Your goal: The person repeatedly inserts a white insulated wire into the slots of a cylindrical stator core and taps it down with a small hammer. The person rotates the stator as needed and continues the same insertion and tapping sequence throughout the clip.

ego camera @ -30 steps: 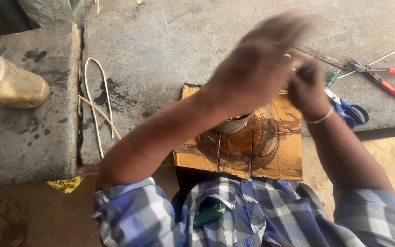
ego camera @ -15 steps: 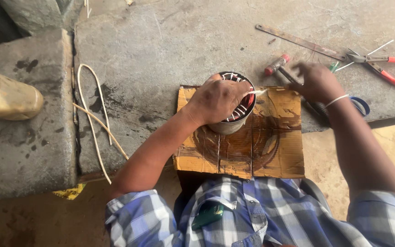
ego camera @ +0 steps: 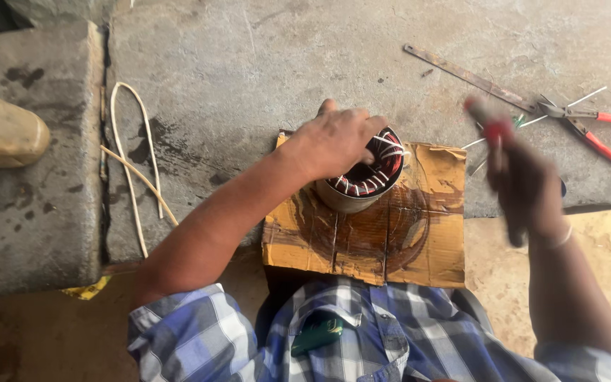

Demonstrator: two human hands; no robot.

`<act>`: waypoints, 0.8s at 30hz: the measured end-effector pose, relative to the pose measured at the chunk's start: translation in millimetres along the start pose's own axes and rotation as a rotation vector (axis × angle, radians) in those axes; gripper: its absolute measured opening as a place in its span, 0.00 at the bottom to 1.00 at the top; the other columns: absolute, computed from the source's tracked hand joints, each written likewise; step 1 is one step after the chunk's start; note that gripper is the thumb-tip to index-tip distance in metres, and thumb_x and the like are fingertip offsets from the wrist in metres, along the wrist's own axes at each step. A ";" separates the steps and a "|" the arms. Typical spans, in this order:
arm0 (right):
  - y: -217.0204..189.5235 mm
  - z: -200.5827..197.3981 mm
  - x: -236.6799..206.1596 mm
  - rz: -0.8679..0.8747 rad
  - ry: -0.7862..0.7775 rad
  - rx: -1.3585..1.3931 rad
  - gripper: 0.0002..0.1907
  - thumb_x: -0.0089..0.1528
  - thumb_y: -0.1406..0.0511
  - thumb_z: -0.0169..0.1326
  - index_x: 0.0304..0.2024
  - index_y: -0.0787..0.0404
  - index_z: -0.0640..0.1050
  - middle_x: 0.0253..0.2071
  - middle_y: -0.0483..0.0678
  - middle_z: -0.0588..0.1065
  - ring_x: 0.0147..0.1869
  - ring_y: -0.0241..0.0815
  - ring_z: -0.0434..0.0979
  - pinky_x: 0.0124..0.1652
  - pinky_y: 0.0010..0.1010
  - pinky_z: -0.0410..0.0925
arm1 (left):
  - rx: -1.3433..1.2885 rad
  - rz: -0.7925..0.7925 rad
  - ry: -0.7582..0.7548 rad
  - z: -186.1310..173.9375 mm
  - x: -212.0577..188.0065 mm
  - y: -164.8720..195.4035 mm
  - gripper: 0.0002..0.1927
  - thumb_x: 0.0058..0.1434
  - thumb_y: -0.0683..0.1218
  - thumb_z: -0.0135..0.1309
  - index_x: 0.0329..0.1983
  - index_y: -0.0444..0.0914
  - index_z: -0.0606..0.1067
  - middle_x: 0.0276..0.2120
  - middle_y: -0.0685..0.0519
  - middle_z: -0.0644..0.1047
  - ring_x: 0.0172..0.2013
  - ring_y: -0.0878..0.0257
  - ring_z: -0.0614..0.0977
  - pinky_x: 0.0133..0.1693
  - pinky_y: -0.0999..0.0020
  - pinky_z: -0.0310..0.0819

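Left hand: resting on top of the motor stator, fingers curled over the rim at its 10 o'clock side, so it's gripping the thing.
Motor stator: short metal cylinder, standing upright, red and white winding wires showing inside. Sits on the upper middle of the cardboard sheet.
Right hand: raised off the floor at about 3 o'clock from the stator, pretty blurred. Closed round a thin tool with a red handle that pokes out the top; can't tell what tool exactly.
Cardboard sheet: brown, stained dark in a ring shape, lying flat on the concrete floor.
Pliers: red handles, on the floor at 2 o'clock from the stator, well apart from both hands.
Metal strip: long flat bar, just beside the pliers at 1 o'clock.
Cream tubing: looped on the floor out at 9 o'clock.
Shirt: blue and white check, bottom of view.
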State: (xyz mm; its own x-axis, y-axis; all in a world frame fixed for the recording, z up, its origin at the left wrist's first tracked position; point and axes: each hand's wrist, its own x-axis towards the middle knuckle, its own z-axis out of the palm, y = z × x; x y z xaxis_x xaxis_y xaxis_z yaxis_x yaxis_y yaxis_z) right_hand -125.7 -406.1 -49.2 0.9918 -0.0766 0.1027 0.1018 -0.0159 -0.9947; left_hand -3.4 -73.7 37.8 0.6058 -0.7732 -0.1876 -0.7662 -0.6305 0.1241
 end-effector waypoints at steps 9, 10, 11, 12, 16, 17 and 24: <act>32.7 49.0 -31.2 -0.603 -0.283 -0.740 0.04 0.64 0.73 0.51 0.39 0.60 0.74 0.28 0.48 0.76 0.28 0.40 0.78 0.30 0.31 0.72 | 0.119 0.070 0.222 -5.0 -14.2 -11.1 0.34 0.54 0.66 0.62 0.55 0.39 0.74 0.26 0.55 0.75 0.25 0.63 0.77 0.48 0.50 0.72; 31.3 52.7 -28.4 -0.695 -0.280 -0.735 0.04 0.64 0.73 0.52 0.40 0.60 0.74 0.30 0.50 0.77 0.29 0.43 0.80 0.32 0.33 0.74 | 0.168 0.069 0.191 -5.0 -16.6 -10.5 0.30 0.58 0.66 0.61 0.50 0.38 0.77 0.25 0.56 0.75 0.24 0.64 0.77 0.46 0.56 0.73; 29.1 55.8 -26.9 -0.702 -0.287 -0.747 0.06 0.64 0.74 0.51 0.43 0.63 0.74 0.33 0.54 0.78 0.32 0.46 0.81 0.34 0.34 0.75 | 0.196 0.064 0.159 -4.8 -18.6 -9.7 0.27 0.60 0.66 0.60 0.43 0.39 0.78 0.26 0.56 0.75 0.25 0.65 0.76 0.47 0.56 0.72; 26.6 58.5 -26.1 -0.708 -0.294 -0.759 0.09 0.63 0.74 0.51 0.46 0.66 0.74 0.36 0.57 0.79 0.34 0.49 0.83 0.35 0.35 0.76 | 0.222 0.059 0.127 -4.6 -19.9 -9.1 0.26 0.61 0.67 0.59 0.37 0.40 0.79 0.27 0.57 0.75 0.26 0.65 0.76 0.49 0.57 0.71; 18.4 68.0 -28.4 -0.708 -0.257 -0.723 0.11 0.62 0.76 0.51 0.47 0.64 0.76 0.39 0.57 0.81 0.36 0.48 0.85 0.37 0.36 0.77 | 0.043 0.038 0.291 -1.9 -17.5 -9.2 0.21 0.50 0.64 0.64 0.26 0.43 0.80 0.26 0.54 0.73 0.27 0.61 0.76 0.47 0.50 0.71; 16.5 69.1 -29.4 -0.661 -0.271 -0.766 0.12 0.62 0.76 0.52 0.47 0.64 0.77 0.38 0.57 0.81 0.36 0.48 0.84 0.36 0.36 0.77 | 0.062 0.018 0.258 0.0 -15.5 -9.6 0.21 0.53 0.64 0.63 0.28 0.42 0.80 0.27 0.54 0.73 0.28 0.61 0.77 0.50 0.46 0.69; 7.3 73.2 -27.6 -0.699 -0.269 -0.871 0.22 0.58 0.76 0.50 0.56 0.68 0.76 0.48 0.60 0.81 0.39 0.50 0.84 0.38 0.37 0.77 | -0.068 -0.020 0.313 23.2 -8.3 -12.4 0.14 0.53 0.55 0.65 0.32 0.40 0.82 0.33 0.50 0.75 0.37 0.54 0.81 0.51 0.46 0.70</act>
State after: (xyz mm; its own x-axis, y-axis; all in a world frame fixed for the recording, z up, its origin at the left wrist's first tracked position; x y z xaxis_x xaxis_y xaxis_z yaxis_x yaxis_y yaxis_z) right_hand -146.7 -331.1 -59.8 0.7346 0.4346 0.5210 0.6524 -0.6634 -0.3665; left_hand -3.9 -57.8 15.2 0.6655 -0.7372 0.1171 -0.7436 -0.6411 0.1899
